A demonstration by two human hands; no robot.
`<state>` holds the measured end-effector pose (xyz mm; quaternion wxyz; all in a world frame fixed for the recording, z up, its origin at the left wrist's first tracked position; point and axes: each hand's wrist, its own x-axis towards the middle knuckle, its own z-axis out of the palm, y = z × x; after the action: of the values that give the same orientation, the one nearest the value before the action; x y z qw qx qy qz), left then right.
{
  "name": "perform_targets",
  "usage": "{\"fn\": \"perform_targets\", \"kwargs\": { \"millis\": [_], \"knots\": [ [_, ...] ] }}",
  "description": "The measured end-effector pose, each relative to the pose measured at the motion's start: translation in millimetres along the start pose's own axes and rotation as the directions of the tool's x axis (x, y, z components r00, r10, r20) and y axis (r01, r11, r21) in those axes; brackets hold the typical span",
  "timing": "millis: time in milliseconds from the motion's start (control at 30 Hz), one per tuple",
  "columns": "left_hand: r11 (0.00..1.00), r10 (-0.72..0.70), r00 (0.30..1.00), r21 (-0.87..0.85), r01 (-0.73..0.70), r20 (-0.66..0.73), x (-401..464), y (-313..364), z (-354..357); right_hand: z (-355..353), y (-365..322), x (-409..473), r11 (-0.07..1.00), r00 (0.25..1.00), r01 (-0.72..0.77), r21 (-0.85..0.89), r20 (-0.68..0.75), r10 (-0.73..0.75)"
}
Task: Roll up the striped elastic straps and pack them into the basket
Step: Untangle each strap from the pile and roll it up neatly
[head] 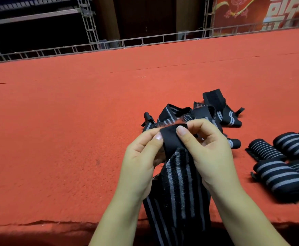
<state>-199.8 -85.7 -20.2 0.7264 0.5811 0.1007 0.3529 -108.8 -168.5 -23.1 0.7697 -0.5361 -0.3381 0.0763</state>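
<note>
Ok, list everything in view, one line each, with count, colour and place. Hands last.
held strap: one, black with grey stripes, hanging off the near table edge, its plain black end pinched at centre
loose straps: a tangled pile, count unclear, black with grey stripes, on the table just behind the hands
rolled straps: at least four, black with grey stripes, grouped at the right edge of view
table cover: one, red felt-like cloth, across the whole surface
metal truss: grey, beyond the far table edge
red banner: one, red with pale markings, top right
basket: none in view
left hand: fingers pinch the held strap's end from the left
right hand: fingers pinch the same end from the right
</note>
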Motion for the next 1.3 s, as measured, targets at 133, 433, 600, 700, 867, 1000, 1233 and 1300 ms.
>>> {"fn": "perform_targets", "kwargs": {
  "millis": [133, 433, 600, 700, 867, 1000, 1233, 1300],
  "knots": [
    [1.000, 0.013, 1.000, 0.004, -0.013, -0.002, 1, 1, 0, 0, 3, 1, 0.998, 0.999, 0.035, -0.047, 0.017, -0.034],
    [0.996, 0.092, 0.981, -0.007, -0.094, -0.173, 14, 16, -2, -3, 14, 2, 0.974, 0.982, 0.023, -0.227, 0.188, 0.020],
    [0.986, 0.164, 0.966, 0.033, -0.161, -0.199, 40, 40, 0, 3, 14, 2, 0.993, 0.950, 0.056, -0.105, 0.313, -0.020],
    [0.974, 0.212, 0.961, 0.120, -0.192, -0.180, 48, 46, 4, 18, 4, 9, 0.985, 0.972, 0.156, -0.073, 0.189, -0.140],
    [0.952, 0.148, 0.988, 0.263, -0.157, 0.051, 30, 32, -3, 28, -15, 36, 0.979, 0.978, 0.202, 0.003, -0.061, -0.201],
    [0.921, 0.174, 0.983, 0.343, -0.185, 0.064, 13, 11, -1, 34, -28, 61, 0.989, 0.980, 0.144, 0.029, -0.140, -0.139],
    [0.942, 0.329, 0.937, 0.115, -0.316, -0.119, 30, 46, -4, 24, -35, 57, 0.991, 0.940, -0.017, -0.135, 0.335, 0.062],
    [0.928, 0.364, 0.922, 0.135, -0.348, -0.128, 40, 63, -6, 19, -35, 45, 0.994, 0.873, -0.055, -0.098, 0.478, 0.096]
  ]
}}
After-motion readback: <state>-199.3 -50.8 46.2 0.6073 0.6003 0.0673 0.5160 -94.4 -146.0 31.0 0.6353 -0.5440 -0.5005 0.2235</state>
